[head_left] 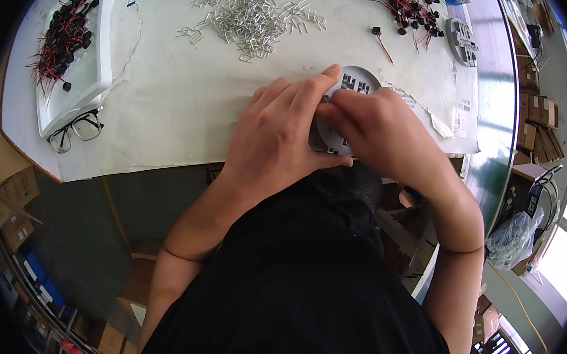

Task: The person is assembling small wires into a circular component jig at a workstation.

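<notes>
A grey oval plastic housing (360, 77) with slots moulded inside is at the table's front edge, close to my body. My left hand (276, 128) wraps its left side, thumb at the near end and fingers along the far side. Over the housing's middle, my right hand (380, 125) has its thumb and index finger pressed together. Whatever those fingertips hold, if anything, is hidden. Beyond my hands lies a heap of bent silvery metal clips (246, 16). One small black part with red leads (377, 31) lies apart, right of the clips.
More black parts with red wires (406, 1) are piled at the far right. Others fill a white tray (105, 51) at the left, with eyeglasses (87, 127) near its front corner. Grey plastic housings (462, 41) stand along the right side. A torn paper label (439, 124) lies nearby.
</notes>
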